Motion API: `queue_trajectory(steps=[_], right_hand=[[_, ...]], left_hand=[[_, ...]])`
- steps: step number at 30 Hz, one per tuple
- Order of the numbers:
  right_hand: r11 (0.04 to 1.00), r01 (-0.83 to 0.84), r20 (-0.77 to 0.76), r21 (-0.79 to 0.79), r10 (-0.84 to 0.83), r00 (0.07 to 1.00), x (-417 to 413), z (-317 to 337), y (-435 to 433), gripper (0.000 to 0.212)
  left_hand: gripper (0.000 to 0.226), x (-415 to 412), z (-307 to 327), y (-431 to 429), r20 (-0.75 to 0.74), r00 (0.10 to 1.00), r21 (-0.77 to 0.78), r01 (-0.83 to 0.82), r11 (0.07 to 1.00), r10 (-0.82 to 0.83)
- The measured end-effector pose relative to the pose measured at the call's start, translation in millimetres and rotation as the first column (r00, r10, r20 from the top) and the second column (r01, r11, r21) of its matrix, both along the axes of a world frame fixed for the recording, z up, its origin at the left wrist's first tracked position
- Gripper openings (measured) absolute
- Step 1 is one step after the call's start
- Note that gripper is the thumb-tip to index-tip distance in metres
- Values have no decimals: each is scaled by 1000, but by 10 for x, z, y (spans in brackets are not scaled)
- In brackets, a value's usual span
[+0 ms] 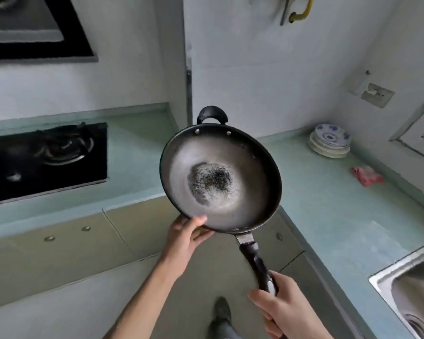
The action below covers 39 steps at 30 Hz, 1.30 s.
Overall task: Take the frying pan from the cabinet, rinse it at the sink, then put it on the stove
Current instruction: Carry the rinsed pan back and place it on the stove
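The right hand [283, 311] is closed round the handle; the left hand [186, 237] cups the near rim of the pan [220, 179], held in the air over the floor before the counter's [328, 192] inner corner. Carry it level, both hands gripping, to the sink [387, 277] at the counter's near right edge; the stove [47, 155] lies far left.

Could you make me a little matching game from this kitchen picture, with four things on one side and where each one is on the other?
Things:
1. frying pan
2. stack of plates
3. pink cloth
4. sink

Places:
A. counter corner, by the wall
B. held up in both hands
C. lower right edge of view
D. lying on the counter, nearer than the plates

Pairs: 1-B, 2-A, 3-D, 4-C
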State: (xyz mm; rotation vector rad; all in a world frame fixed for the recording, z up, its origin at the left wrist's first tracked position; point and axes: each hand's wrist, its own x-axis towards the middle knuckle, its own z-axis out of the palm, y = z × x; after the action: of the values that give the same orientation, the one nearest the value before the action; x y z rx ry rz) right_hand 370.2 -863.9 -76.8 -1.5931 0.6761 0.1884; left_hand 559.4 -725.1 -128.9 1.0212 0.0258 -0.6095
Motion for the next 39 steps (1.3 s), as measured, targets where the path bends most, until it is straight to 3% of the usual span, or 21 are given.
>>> queue_trajectory(steps=[5, 10, 13, 18, 20, 27, 33, 39], right_hand=[[943, -282, -69, -177, 274, 959, 578, -53, 247, 26], [891, -387, -71, -238, 382, 922, 1275, -216, 597, 24], [885, -439, -37, -156, 438, 898, 1777, -204, 806, 16], [832, -515, -12, -208, 524, 851, 2738, -206, 955, 25], [814, -541, -1, -211, 554, 833, 3064, -200, 1023, 25], [765, -630, -15, -135, 634, 773, 4023, -189, 1214, 29], [697, -669, -104, -260, 668, 737, 4678, -252, 1401, 29], [712, -690, -99, -129, 683, 723, 5256, -178, 1624, 26]], left_hand=[[53, 212, -98, 682, -52, 980, 48, -188, 981, 190], [56, 573, -118, 1310, -31, 956, 134, -286, 949, 292], [59, 988, -5, 1676, -19, 932, 240, -347, 907, 362], [28, 1837, 298, 2275, 27, 794, 303, -586, 752, 608], [26, 2152, 379, 2472, 60, 759, 310, -631, 711, 648], [30, 2905, 363, 2849, 114, 766, 440, -610, 659, 633], [28, 3441, 249, 3137, 49, 751, 485, -594, 642, 658], [23, 4091, 176, 3376, 62, 753, 481, -598, 641, 655]])
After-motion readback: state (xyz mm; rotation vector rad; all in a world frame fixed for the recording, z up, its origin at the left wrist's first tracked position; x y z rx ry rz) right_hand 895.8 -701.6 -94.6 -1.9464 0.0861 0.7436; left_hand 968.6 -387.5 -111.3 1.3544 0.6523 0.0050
